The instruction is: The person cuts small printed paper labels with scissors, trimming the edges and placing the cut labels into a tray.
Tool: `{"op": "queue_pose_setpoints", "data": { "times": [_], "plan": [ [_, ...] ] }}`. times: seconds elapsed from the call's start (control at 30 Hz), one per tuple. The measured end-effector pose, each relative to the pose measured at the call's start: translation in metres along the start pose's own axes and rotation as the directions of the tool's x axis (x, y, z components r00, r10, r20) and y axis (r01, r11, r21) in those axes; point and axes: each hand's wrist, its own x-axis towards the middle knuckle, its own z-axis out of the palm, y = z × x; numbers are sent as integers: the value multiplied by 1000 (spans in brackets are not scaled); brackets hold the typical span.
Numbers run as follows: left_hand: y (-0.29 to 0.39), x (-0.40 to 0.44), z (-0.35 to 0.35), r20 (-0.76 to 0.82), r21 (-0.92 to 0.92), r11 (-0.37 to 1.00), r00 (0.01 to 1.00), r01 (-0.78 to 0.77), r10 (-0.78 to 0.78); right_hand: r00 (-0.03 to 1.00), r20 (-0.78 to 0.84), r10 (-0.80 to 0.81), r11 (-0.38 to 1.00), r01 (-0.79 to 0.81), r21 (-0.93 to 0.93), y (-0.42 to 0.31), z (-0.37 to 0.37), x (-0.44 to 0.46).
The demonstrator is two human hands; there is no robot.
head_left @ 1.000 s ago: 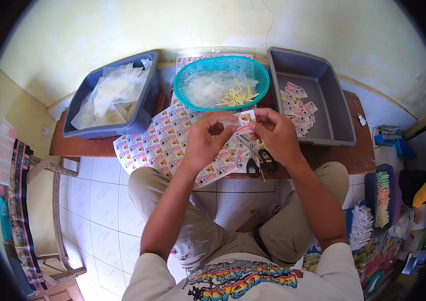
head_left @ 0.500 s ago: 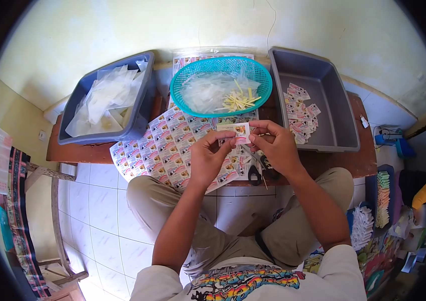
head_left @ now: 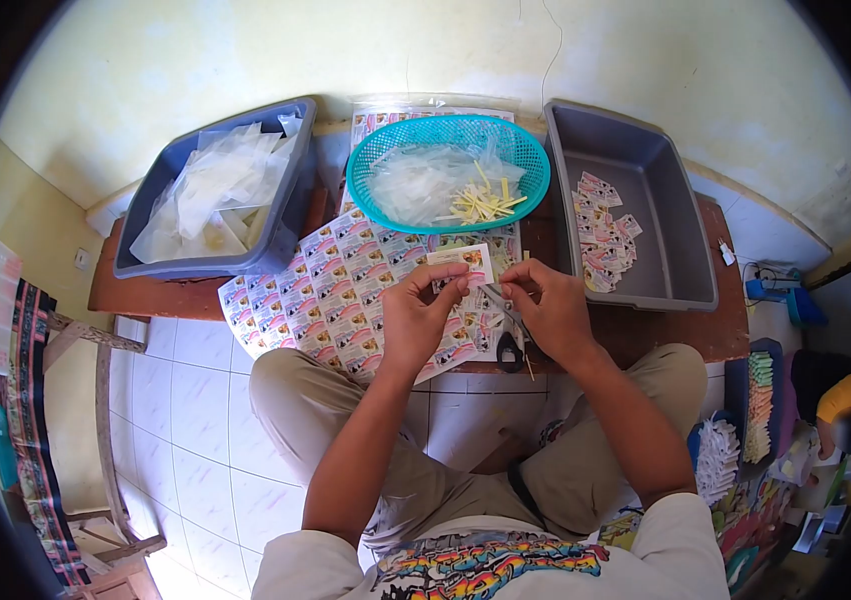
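Observation:
Between thumb and fingers, my left hand [head_left: 419, 308] pinches a small printed label [head_left: 474, 264] by its left side. Just right of the label is my right hand [head_left: 551, 310], its thumb and fingertips pressed together; what they hold, if anything, is too small to tell. Scissors [head_left: 510, 350] with black handles lie partly hidden beneath my right hand. Uncut printed sheets [head_left: 330, 290] spread over the table beside and under my left hand. Beyond the hands, a teal basket [head_left: 357, 205] holds clear plastic bags [head_left: 410, 183] and thin yellow strips [head_left: 485, 202].
A grey tub [head_left: 680, 296] at the right holds cut labels [head_left: 602, 235]. Another tub [head_left: 280, 235] at the left holds translucent sheets [head_left: 210, 190]. The brown table [head_left: 160, 297] ends above my knees. Another person [head_left: 838, 395] is at the far right, near small bins [head_left: 767, 355].
My right hand has come off the label and moved slightly right and down. My left hand still pinches the label, now tilted. The other person at the far right has leaned further into view.

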Motion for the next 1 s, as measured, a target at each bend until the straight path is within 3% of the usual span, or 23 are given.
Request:
{"op": "queue_pose_setpoints", "data": {
  "times": [0.03,0.1,0.13,0.23,0.3,0.43,0.5,0.53,0.6,0.7,1.0],
  "plan": [
    [2,-1,0,-8,-9,1000,1000,1,-1,1000,2,0,1000,0,-1,6,1,0],
    [5,-2,-1,-16,0,1000,1000,2,-2,946,-108,-306,941,283,-185,12,2,2],
    [7,-2,-1,-20,9,1000,1000,3,-2,945,-107,-307,941,285,-184,13,1,1],
    [7,-3,-2,-27,-5,1000,1000,4,-4,964,-106,-243,963,227,-143,9,-3,-2],
    [7,-4,-3,-36,-11,1000,999,14,-14,995,-73,-69,996,64,-68,3,-5,-7],
    [6,-3,-5,-51,-44,999,998,25,-27,1000,-16,5,998,-6,-58,11,-3,-23],
    [7,-3,-4,-58,-51,998,998,25,-28,991,128,40,946,4,-325,14,-1,-32],
    [7,-3,-3,-63,-56,998,998,26,-30,991,130,42,946,2,-324,15,0,-37],
    [8,-1,-2,-63,-39,999,998,29,-31,979,185,83,843,30,-537,14,4,-44],
    [9,0,3,-65,-39,999,997,26,-29,948,272,167,813,24,-582,3,4,-42],
    [3,5,9,-63,-61,998,998,24,-28,949,282,144,815,48,-578,14,16,-44]
  ]
}}
